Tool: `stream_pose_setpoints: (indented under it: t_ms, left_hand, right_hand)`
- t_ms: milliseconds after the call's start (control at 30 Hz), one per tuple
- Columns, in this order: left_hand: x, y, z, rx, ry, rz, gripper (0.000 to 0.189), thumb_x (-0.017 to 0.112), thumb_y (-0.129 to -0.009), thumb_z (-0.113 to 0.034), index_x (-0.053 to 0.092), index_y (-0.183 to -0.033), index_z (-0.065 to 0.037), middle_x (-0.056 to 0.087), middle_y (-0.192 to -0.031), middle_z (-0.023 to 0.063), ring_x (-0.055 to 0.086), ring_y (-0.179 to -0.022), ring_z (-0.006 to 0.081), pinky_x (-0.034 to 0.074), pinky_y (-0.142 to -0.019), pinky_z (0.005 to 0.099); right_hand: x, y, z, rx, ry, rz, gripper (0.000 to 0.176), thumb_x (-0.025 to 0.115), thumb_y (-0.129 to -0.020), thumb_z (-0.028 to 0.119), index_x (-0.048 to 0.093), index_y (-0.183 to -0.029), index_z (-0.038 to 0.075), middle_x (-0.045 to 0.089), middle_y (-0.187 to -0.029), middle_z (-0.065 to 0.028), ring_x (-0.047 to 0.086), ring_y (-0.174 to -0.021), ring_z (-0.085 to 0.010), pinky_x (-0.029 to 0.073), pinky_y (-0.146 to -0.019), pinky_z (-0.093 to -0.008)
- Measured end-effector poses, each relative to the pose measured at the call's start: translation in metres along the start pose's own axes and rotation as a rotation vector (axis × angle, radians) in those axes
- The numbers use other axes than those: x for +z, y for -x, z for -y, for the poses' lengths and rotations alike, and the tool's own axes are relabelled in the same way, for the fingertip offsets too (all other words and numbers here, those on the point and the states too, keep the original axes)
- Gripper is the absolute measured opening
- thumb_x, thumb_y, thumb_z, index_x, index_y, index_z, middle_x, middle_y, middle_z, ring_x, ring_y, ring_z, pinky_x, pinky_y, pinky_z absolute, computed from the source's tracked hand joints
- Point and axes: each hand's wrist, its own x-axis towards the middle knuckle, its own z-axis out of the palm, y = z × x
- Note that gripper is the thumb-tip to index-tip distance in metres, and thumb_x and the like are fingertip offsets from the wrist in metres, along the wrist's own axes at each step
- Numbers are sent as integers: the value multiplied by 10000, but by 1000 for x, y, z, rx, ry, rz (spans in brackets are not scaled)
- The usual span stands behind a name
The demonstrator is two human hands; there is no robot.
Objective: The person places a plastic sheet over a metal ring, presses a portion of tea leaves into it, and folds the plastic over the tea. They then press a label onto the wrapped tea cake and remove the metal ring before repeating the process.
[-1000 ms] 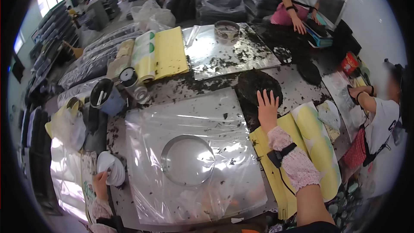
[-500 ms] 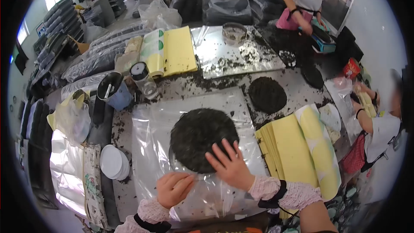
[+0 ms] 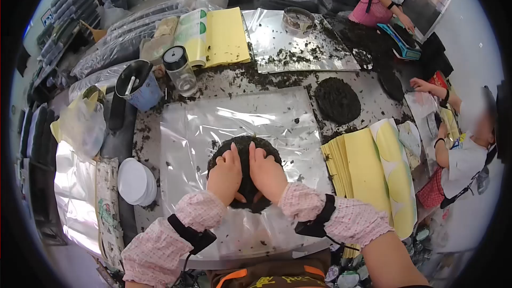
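A round dark cake of pressed tea leaves lies on a clear plastic sheet in the middle of the table. My left hand and my right hand lie flat on top of it, side by side, fingers together, pressing down and covering most of it. Both wrists wear pink patterned sleeves with black bands. A second dark tea cake sits further off to the right, untouched.
Yellow paper stacks lie at the right and at the back. A blue cup, a jar and white discs stand at the left. A metal tray holds loose leaves. Two people sit at the right.
My right hand fetched a tea cake from the right and set it on the ring on the plastic. Both hands now press flat on it. The view has tilted downward.
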Motion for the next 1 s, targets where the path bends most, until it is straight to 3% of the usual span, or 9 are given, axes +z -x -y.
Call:
stream_pose_setpoints:
  t_ms: [133,300,400,500,567,667,800,900,1000]
  left_hand:
    - [82,-18,-6,-24,-130,-151,1361,966,-423,-397,301,-1473,160,555,-1116,137,659,-963,252,600,-718,272]
    - [38,-14,-3,55,13,80,1328,981,-444,-357,301,-1452,178,559,-1169,185,653,-1008,307,595,-792,319]
    - [30,-8,3,47,151,44,1323,994,-441,-345,303,-1445,170,559,-1202,195,638,-1079,337,577,-862,341]
    - [14,3,1,42,220,9,1073,927,-623,-365,387,-1444,68,564,-1185,185,632,-1090,338,573,-861,368]
    - [8,3,3,136,388,-110,843,824,-769,-395,473,-1431,-9,538,-1289,194,571,-1153,386,507,-955,441]
    - [40,-6,0,263,412,-260,795,760,-821,-467,493,-1437,-41,472,-1443,210,469,-1297,390,425,-1046,489]
    - [44,-4,-6,243,304,-195,805,721,-839,-524,478,-1465,-79,407,-1519,207,395,-1391,386,414,-1057,492]
    - [39,-10,-8,237,277,-162,828,711,-833,-558,468,-1477,-99,409,-1521,197,387,-1402,385,404,-1067,503]
    - [37,-10,-6,239,298,-131,875,723,-818,-565,452,-1479,-59,406,-1530,200,379,-1413,388,377,-1095,498]
  right_hand:
    - [41,-3,4,27,-89,-28,625,582,-867,56,397,-1428,-150,549,-999,-168,664,-695,-257,582,-521,-312]
    - [54,-3,10,54,-86,-126,606,623,-851,62,437,-1388,-148,574,-993,-178,674,-675,-252,580,-529,-328]
    - [24,2,-1,30,-279,32,661,703,-825,162,459,-1359,-143,587,-1023,-196,686,-735,-319,599,-640,-400]
    - [3,1,-45,-188,-614,-160,725,764,-793,276,482,-1339,-109,610,-1075,-218,687,-822,-383,572,-767,-479]
    - [-40,2,-73,243,-431,-601,662,750,-829,341,524,-1301,-65,645,-1088,-222,671,-878,-418,531,-837,-515]
    - [6,-5,-133,774,-602,-253,470,744,-868,249,586,-1219,-21,703,-1010,-202,700,-840,-351,558,-744,-407]
    - [11,-15,-189,618,-1342,-157,291,744,-864,141,658,-1105,3,711,-751,-142,699,-706,-297,537,-661,-342]
    - [43,-33,-216,479,-903,-497,317,739,-858,136,649,-1138,15,713,-782,-123,694,-713,-306,546,-680,-364]
    - [42,-38,-267,388,-214,-457,778,769,-754,181,429,-1444,62,544,-1351,-232,504,-1269,-403,424,-1042,-500]
